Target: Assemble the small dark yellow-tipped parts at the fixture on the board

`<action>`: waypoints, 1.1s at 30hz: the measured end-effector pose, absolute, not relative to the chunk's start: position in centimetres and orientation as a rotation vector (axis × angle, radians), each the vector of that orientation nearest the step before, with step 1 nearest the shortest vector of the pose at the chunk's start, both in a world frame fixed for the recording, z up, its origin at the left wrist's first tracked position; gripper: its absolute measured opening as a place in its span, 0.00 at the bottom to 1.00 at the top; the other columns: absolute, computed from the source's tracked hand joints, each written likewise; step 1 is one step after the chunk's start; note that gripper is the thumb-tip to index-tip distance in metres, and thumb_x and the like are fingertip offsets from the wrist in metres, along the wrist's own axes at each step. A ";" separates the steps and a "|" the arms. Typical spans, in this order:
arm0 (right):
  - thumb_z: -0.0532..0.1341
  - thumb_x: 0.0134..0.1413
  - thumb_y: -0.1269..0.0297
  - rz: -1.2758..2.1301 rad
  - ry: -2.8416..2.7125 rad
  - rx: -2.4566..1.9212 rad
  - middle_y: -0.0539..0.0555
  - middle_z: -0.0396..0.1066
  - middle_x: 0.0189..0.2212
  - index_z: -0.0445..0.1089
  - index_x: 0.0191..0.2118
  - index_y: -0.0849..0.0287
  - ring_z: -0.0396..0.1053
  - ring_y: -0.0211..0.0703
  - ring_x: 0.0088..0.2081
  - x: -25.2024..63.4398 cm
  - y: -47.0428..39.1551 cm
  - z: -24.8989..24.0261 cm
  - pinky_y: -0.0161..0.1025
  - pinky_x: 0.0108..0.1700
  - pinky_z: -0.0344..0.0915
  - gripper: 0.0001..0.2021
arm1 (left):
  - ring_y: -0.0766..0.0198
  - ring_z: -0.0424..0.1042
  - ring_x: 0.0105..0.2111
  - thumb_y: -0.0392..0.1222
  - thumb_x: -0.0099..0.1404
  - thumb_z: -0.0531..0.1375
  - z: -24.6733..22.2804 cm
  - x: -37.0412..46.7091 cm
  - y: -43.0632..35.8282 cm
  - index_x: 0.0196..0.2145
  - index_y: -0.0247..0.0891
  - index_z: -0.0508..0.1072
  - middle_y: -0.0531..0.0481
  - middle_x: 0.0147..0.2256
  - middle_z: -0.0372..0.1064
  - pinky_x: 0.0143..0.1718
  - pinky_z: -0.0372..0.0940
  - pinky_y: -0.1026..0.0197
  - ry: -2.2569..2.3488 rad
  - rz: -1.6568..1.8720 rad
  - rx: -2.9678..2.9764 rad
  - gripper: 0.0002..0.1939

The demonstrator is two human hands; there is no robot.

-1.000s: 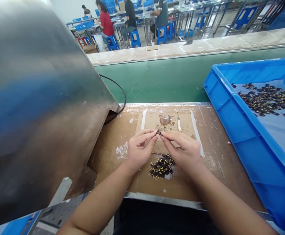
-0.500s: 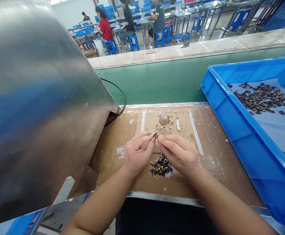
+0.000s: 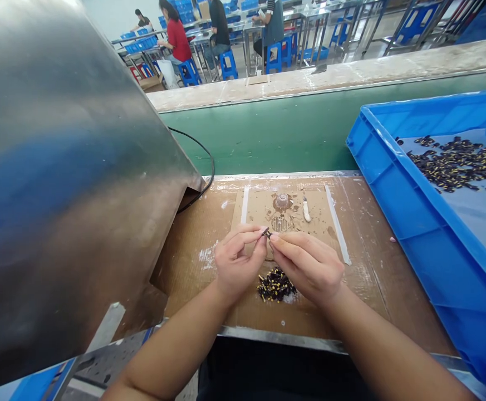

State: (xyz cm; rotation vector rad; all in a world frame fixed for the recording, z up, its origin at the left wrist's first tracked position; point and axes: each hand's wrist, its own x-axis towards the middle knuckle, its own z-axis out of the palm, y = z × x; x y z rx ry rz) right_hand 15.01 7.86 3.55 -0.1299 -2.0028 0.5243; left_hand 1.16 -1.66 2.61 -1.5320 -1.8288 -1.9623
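Left hand: thumb and forefinger pinched together on one end of a small dark part, the other fingers curled loosely under; palm turned inward. Right hand: fingertips drawn close and meeting the same part from the opposite side — whether they truly clamp it or only touch it cannot be told, the piece being too small in this view. Small dark part: held in the air between the two hands, above the cardboard sheet and just short of the taped card patch; its long axis appears to run roughly left to right, from one hand's fingertips to the other's, one end hidden in each grip. Heap of small dark parts with yellow tips: lying on the cardboard directly beneath and between the wrists, touched by neither hand. On the card patch, beyond the hands: a small clear cap and, just to its right, a pale stick-like tool lying lengthwise away from the person. Blue crate: at the right, well apart from the hands, holding a scatter of like parts. Large curved metal cover: at the left — its edge resting near the cardboard.
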 end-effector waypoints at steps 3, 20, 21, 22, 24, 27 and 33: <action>0.67 0.57 0.79 0.496 -1.999 -0.139 0.54 0.80 0.43 0.70 0.60 0.49 0.79 0.45 0.41 15.0 8.0 3.5 0.44 0.43 0.81 0.27 | 0.59 0.79 0.41 0.29 0.63 0.65 2.4 1.2 -1.6 0.42 0.43 0.80 0.47 0.40 0.80 0.45 0.75 0.54 -1.825 -1.990 -1.546 0.12; 0.70 0.51 0.83 0.337 -1.859 -0.109 0.57 0.78 0.40 0.76 0.46 0.60 0.76 0.45 0.40 15.5 8.6 4.8 0.44 0.40 0.78 0.18 | 0.58 0.76 0.45 0.31 0.66 0.63 2.0 0.2 -1.4 0.47 0.40 0.79 0.44 0.44 0.76 0.47 0.74 0.54 -1.792 -1.862 -1.599 0.13; 0.70 0.51 0.83 0.330 -1.861 -0.110 0.57 0.78 0.39 0.76 0.46 0.60 0.76 0.45 0.40 15.5 8.6 4.7 0.44 0.40 0.77 0.18 | 0.58 0.76 0.44 0.31 0.65 0.63 2.0 0.3 -1.5 0.48 0.40 0.79 0.44 0.45 0.76 0.47 0.74 0.54 -1.766 -1.867 -1.618 0.14; 0.70 0.51 0.84 0.323 -1.862 -0.109 0.57 0.78 0.40 0.76 0.46 0.60 0.76 0.45 0.40 15.5 8.6 4.7 0.44 0.40 0.77 0.18 | 0.58 0.77 0.43 0.30 0.64 0.63 2.0 0.4 -1.6 0.50 0.39 0.78 0.43 0.45 0.77 0.46 0.74 0.53 -1.739 -1.873 -1.644 0.16; 0.69 0.52 0.83 0.319 -1.867 -0.099 0.57 0.78 0.40 0.76 0.47 0.60 0.75 0.45 0.40 15.5 8.5 4.5 0.44 0.41 0.77 0.18 | 0.58 0.77 0.41 0.29 0.63 0.64 2.2 0.9 -1.8 0.53 0.39 0.77 0.42 0.46 0.77 0.45 0.75 0.53 -1.688 -1.893 -1.699 0.21; 0.69 0.53 0.82 0.331 -1.884 -0.078 0.58 0.78 0.41 0.76 0.49 0.60 0.75 0.46 0.41 15.4 8.4 4.4 0.45 0.41 0.77 0.19 | 0.59 0.77 0.41 0.27 0.61 0.64 2.6 1.5 -1.8 0.53 0.39 0.77 0.43 0.44 0.78 0.44 0.75 0.54 -1.650 -1.907 -1.715 0.23; 0.71 0.51 0.84 0.350 -1.908 -0.025 0.60 0.78 0.40 0.76 0.49 0.64 0.75 0.48 0.41 15.1 8.0 4.3 0.45 0.39 0.77 0.20 | 0.60 0.78 0.39 0.25 0.61 0.64 2.6 1.7 -1.7 0.47 0.40 0.79 0.46 0.40 0.79 0.43 0.76 0.56 -1.683 -1.967 -1.619 0.18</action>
